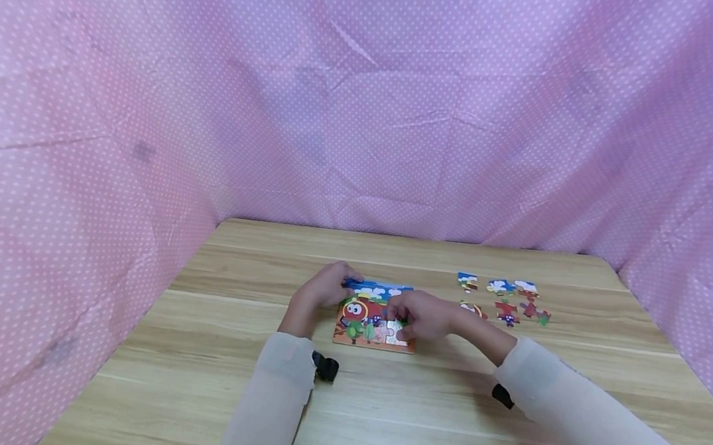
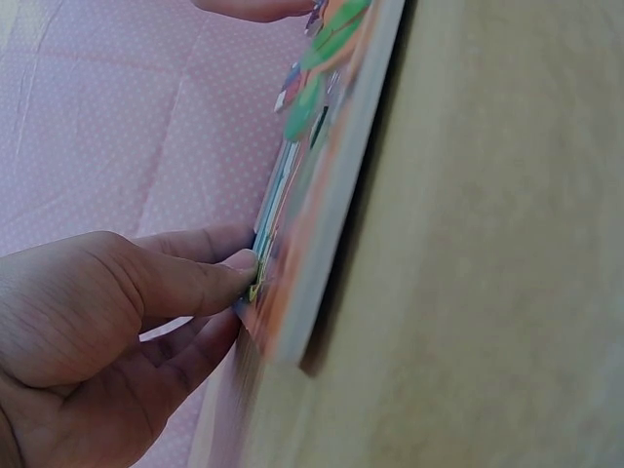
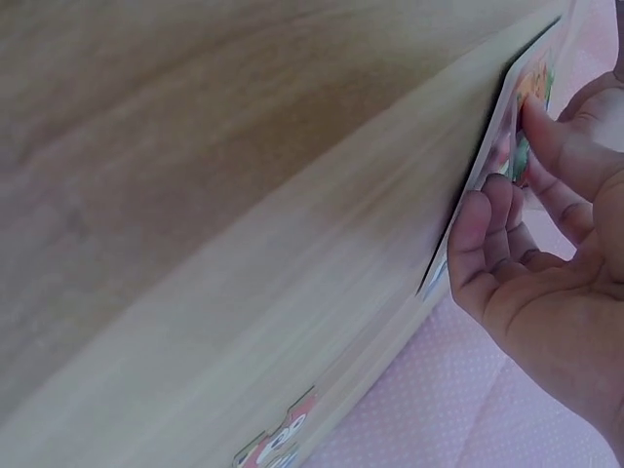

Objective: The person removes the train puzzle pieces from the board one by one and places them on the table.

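A jigsaw puzzle board lies on the table, showing a cartoon red character on the left and blue sky with clouds along the top. Part of its lower right is a pale, printed recess. My left hand pinches the board's far left corner, thumb on top, as the left wrist view shows. Over the right side of the board, my right hand pinches a puzzle piece with some green on it between thumb and index finger. Its other fingers curl by the board's edge, and most of the piece is hidden.
To the right of the board lie several loose puzzle pieces, among them a blue corner piece, a cloud piece and a red one. One piece with eyes sits close to my right forearm. A pink dotted curtain surrounds the wooden table.
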Demonstrator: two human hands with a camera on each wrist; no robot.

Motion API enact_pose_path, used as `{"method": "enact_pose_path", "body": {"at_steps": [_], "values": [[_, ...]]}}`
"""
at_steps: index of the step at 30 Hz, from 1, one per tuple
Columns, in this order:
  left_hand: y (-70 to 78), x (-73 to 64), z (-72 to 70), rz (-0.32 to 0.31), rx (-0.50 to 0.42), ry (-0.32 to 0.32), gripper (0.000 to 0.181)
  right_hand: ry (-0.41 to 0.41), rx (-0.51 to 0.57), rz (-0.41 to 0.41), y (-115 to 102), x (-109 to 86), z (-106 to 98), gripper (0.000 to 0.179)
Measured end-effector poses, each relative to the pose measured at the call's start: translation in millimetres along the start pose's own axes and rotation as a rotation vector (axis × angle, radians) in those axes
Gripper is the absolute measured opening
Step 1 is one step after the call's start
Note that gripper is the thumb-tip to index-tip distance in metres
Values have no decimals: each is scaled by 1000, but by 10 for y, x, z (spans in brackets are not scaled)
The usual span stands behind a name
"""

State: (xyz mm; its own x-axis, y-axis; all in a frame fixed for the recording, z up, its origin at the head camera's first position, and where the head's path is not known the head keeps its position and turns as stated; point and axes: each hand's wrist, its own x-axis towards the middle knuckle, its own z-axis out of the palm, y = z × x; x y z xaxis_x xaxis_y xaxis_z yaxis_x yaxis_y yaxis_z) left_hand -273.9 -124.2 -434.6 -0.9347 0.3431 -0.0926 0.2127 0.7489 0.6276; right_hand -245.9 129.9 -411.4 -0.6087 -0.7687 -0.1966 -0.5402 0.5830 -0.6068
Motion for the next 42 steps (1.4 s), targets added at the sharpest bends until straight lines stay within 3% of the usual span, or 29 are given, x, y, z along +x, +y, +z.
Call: {"method": "enact_pose_path", "body": {"at_steps": [9, 21, 29, 34, 42], "values": [[5, -3, 10, -5, -9, 3, 30, 39, 28, 23, 39, -55, -26, 15], [4, -5, 8, -11, -5, 6, 31, 137, 68, -43, 118, -193, -147, 17], [0, -7, 12, -7, -9, 8, 31, 193, 125, -38, 286, -335, -231, 15], [0, -10, 13, -7, -2, 7, 31, 238, 152, -8, 480, -465, -263, 15], [-16, 5, 18, -6, -7, 6, 32, 264, 220, 118, 818, -749, -305, 12]]}}
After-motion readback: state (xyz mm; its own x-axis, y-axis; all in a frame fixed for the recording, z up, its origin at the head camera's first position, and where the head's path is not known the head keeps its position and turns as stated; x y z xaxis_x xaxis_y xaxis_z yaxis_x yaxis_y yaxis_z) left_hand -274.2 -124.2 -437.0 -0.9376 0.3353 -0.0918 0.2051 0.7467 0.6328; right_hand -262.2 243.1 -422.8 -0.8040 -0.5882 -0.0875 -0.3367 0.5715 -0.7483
